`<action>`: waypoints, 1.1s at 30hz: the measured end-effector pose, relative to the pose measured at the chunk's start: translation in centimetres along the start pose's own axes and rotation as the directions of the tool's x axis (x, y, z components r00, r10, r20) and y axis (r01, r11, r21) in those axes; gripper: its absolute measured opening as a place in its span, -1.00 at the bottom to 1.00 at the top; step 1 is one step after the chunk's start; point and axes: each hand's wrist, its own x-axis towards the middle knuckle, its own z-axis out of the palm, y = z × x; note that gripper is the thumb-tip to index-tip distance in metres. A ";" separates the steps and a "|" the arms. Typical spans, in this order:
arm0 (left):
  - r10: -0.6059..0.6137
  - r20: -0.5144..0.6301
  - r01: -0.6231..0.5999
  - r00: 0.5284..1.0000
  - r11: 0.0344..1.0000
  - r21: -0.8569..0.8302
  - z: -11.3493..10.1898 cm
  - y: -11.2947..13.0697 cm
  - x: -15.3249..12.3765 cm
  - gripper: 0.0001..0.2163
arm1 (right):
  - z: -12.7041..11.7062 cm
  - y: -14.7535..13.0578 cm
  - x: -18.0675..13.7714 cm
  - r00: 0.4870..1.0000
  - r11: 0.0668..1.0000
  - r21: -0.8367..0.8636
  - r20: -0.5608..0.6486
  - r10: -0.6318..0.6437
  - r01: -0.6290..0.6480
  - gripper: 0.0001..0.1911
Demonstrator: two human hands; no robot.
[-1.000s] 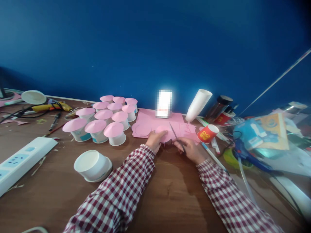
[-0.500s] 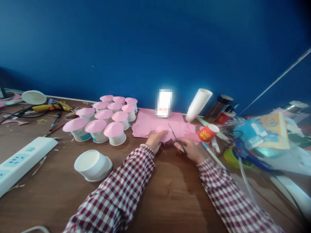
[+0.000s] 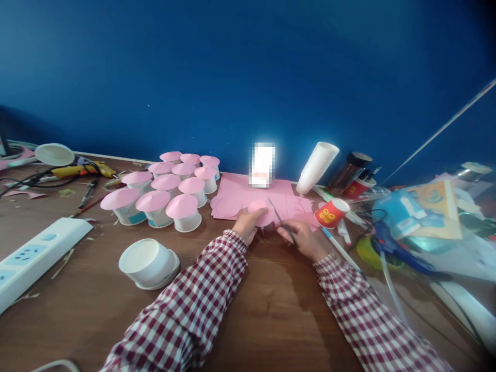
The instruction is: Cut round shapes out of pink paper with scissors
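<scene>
My left hand (image 3: 247, 223) is closed on a piece of pink paper (image 3: 260, 209) with a rounded edge, thumb on top. In my right hand (image 3: 304, 238) is a pair of scissors (image 3: 277, 214), its narrow blades pointing up and left along the paper's right side. My fingers cover most of the scissor handles. Beneath and behind both hands lie more pink paper sheets (image 3: 234, 188), with cut scraps at their right side. Just right of my right hand stands a red paper cup (image 3: 331, 213).
Several white cups with pink cone tops (image 3: 182, 206) stand left of the sheets. Nearer are stacked white bowls (image 3: 149, 262) and a power strip (image 3: 41, 258). A leaning stack of white cups (image 3: 318, 165) and a lit, blurred-out screen (image 3: 262, 165) are at the back. A blue glue gun (image 3: 403, 250) lies right.
</scene>
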 end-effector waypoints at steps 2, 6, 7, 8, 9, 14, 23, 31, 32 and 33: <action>-0.008 -0.012 0.008 1.000 1.000 0.002 0.1 0.1 -0.1 -0.75 | 0.0 0.0 0.0 1.000 1.000 -0.013 -0.004 -0.005 0.005 -0.64; -0.020 0.000 0.020 1.000 1.000 -0.008 0.1 0.0 -0.1 -0.75 | 0.0 -0.5 0.0 0.999 1.000 0.000 -0.030 0.011 -0.011 -0.62; -0.015 0.008 0.015 1.000 1.000 -0.019 0.0 0.0 -0.1 -0.75 | 0.0 -0.7 0.0 0.999 1.000 0.004 -0.043 0.026 -0.026 -0.62; -0.008 0.017 0.008 1.000 0.999 -0.033 0.0 0.0 -0.1 -0.75 | 0.0 -0.8 0.0 0.998 0.999 0.014 -0.056 0.039 -0.038 -0.61; -0.002 0.021 0.003 1.000 0.999 -0.051 -0.1 0.0 0.0 -0.75 | 0.1 -0.8 0.0 0.997 0.998 0.027 -0.062 0.054 -0.053 -0.61; 0.000 0.058 0.008 0.998 0.991 -0.137 -0.4 -0.1 0.3 -0.83 | 0.4 0.4 0.1 0.988 0.992 0.124 -0.151 0.012 0.007 -0.58; 0.021 0.115 -0.005 0.993 0.990 -0.139 -0.5 -0.2 0.3 -0.77 | 0.7 1.0 0.0 0.955 0.980 -0.028 -0.219 -0.199 0.197 -0.59; 0.062 0.117 -0.055 0.991 0.997 -0.061 -0.3 -0.2 0.0 -0.67 | 0.6 0.9 0.1 0.944 0.979 -0.073 -0.261 -0.204 0.192 -0.57; 0.065 0.113 -0.059 0.991 0.997 -0.054 -0.3 -0.2 0.0 -0.66 | 0.6 0.9 0.0 0.945 0.979 -0.088 -0.258 -0.201 0.184 -0.56; 0.064 0.116 -0.059 0.991 0.997 -0.044 -0.3 -0.2 0.0 -0.67 | 0.6 0.9 0.0 0.947 0.979 -0.101 -0.253 -0.197 0.177 -0.55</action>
